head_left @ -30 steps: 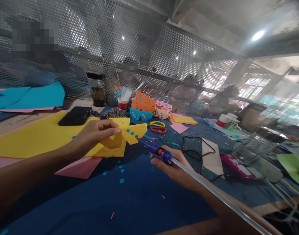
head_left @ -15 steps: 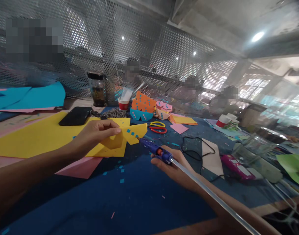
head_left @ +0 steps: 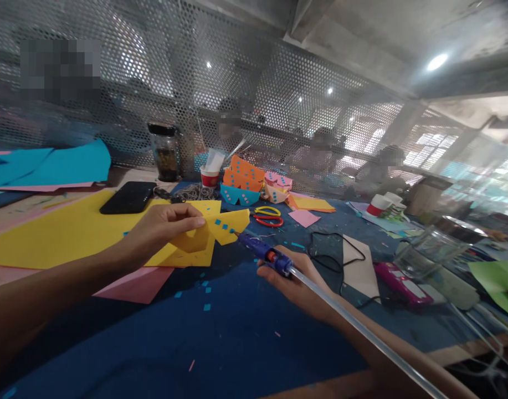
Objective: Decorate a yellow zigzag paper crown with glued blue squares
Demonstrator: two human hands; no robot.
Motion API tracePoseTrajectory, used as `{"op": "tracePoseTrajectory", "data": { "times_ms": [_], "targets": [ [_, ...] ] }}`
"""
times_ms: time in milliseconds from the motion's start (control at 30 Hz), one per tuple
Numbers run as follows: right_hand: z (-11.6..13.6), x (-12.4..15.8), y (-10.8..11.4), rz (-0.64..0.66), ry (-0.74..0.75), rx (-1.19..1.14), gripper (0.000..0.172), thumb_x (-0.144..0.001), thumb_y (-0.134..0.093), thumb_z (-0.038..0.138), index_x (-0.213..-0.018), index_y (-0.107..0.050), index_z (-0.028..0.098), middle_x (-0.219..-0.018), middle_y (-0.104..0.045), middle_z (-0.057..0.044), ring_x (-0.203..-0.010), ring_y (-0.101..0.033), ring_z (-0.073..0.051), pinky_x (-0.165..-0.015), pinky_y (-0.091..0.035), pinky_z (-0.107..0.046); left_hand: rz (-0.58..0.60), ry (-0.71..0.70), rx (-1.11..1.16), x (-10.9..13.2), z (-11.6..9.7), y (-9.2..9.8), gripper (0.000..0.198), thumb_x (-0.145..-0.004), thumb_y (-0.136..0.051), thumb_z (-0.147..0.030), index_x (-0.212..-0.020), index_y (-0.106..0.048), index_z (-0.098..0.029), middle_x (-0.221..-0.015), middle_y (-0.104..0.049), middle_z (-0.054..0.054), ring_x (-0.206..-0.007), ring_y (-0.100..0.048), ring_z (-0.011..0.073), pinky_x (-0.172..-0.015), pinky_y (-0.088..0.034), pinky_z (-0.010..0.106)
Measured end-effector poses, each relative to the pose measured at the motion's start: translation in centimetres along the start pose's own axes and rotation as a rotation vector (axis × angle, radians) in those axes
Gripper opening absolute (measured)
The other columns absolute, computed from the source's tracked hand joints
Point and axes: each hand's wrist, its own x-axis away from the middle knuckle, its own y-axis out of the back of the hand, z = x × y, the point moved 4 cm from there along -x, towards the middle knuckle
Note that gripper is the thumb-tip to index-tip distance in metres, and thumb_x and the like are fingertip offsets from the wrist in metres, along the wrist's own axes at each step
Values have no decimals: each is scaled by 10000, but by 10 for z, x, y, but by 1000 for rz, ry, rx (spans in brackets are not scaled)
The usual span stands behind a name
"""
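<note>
Between thumb and fingers, my left hand (head_left: 176, 221) pinches a folded yellow paper piece (head_left: 232, 219) that carries a slanted row of small blue paper squares. My right hand (head_left: 295, 277) is wrapped round a blue hot glue gun (head_left: 260, 249), and a long clear glue stick (head_left: 353, 321) trails out of its back. The gun's nozzle points at the lowest blue square, at or very near the paper; whether they touch I cannot tell. Loose blue squares (head_left: 207, 307) lie on the dark blue table below. Beneath the left hand are yellow sheets (head_left: 91, 227).
Scissors (head_left: 268, 220) with yellow and red handles lie behind the gun. Decorated orange paper pieces (head_left: 243, 180) stand near a red-and-white cup (head_left: 209, 176). A phone (head_left: 128, 197) rests on yellow paper. At right are a black cord (head_left: 340, 266), a pink device (head_left: 403, 282) and a glass jar (head_left: 428, 249).
The glue gun's tip has shifted very slightly right and down from the square. My left hand and the yellow paper have stayed in place.
</note>
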Motion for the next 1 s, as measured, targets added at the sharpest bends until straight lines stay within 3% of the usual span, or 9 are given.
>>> {"op": "tracePoseTrajectory", "data": {
  "times_ms": [200, 1000],
  "targets": [
    [6, 2, 1, -16, 1, -54, 399, -945, -710, 562, -987, -711, 165, -840, -636, -13, -720, -538, -134, -646, -425, -249, -1, -2, -26, -1, 1, 0, 311, -712, -833, -471, -820, -733, -197, -752, -735, 14, -677, -643, 178, -633, -429, 269],
    [2, 1, -3, 52, 15, -39, 318, -955, -716, 484, -990, -696, 169, -808, -598, 7, -687, -483, -121, -624, -378, -253, -5, -12, -31, -2, 0, -1, 347, -678, -842, -502, -814, -736, -200, -740, -719, 20, -677, -626, 185, -623, -392, 275]
  ]
}}
